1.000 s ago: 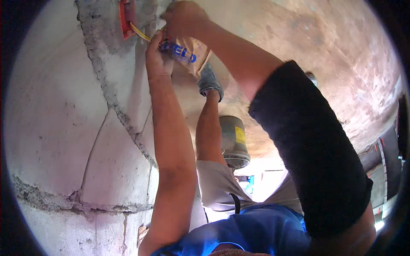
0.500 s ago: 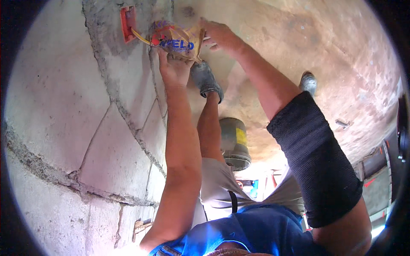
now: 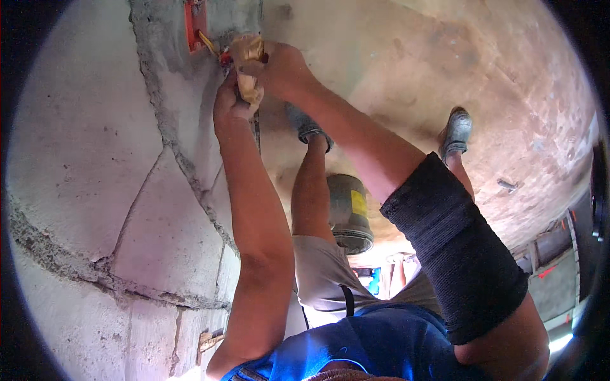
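Observation:
A crumpled, tan-looking plastic bag (image 3: 249,79) is bunched between my two hands, close to the wall. My left hand (image 3: 230,101) grips its lower left side with fingers bent round it. From the right, my right hand (image 3: 283,68) closes on the bag's other side; most of its fingertips are hidden. Yellowish wires (image 3: 206,43) come out of a red electrical box (image 3: 195,26) set in the wall and run to the bag's left side. Their ends are hidden by the bag and my fingers.
On the left rises the grey block wall (image 3: 82,159) with rough mortar joints. A dark bucket (image 3: 349,213) with a yellow label stands on the dusty floor (image 3: 394,82) between my legs. A small light-coloured piece (image 3: 508,185) lies on the floor to the right.
The bag, spread out with its print showing before, is now crumpled and folded together. My right hand has moved left from the bag's edge and closed on it; my left hand has shifted slightly left.

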{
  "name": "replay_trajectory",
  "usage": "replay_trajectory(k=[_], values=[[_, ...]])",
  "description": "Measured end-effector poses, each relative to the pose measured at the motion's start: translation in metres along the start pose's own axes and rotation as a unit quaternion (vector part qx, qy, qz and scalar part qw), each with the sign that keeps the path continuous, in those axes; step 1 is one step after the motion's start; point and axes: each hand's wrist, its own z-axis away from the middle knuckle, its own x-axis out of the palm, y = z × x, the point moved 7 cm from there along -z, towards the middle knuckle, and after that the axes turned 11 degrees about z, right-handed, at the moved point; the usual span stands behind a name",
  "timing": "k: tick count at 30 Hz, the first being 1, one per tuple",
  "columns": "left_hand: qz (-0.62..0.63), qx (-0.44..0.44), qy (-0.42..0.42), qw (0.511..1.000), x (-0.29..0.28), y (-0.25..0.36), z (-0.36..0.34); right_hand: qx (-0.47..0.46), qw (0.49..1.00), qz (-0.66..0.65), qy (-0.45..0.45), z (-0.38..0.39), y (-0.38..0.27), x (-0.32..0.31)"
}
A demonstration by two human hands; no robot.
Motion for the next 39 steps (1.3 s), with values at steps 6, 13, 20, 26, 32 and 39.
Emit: replay_trajectory(k=[6, 13, 20, 26, 32, 39], values=[[0.071, -0.161, -0.111, 0.978, 0.030, -0.003, -0.026, -0.077, 0.987, 0.077, 0.122, -0.019, -0.022, -0.015], [-0.160, 0.097, -0.160, 0.969, -0.026, 0.091, -0.095, -0.097, 0.980, 0.148, 0.095, -0.034, -0.053, 0.007], [0.030, -0.007, -0.116, 0.993, 0.024, 0.010, -0.041, -0.041, 0.992, 0.063, 0.104, -0.034, -0.025, -0.018], [0.236, -0.099, -0.133, 0.958, 0.043, -0.045, 0.019, -0.004, 0.991, 0.038, 0.126, -0.011, 0.009, -0.034], [0.187, -0.052, -0.138, 0.971, 0.017, -0.062, 0.040, 0.060, 0.985, -0.027, 0.160, -0.005, 0.028, -0.035], [-0.116, 0.055, 0.068, 0.989, -0.049, -0.120, 0.118, 0.021, 0.954, 0.173, 0.242, -0.010, 0.086, -0.062]])
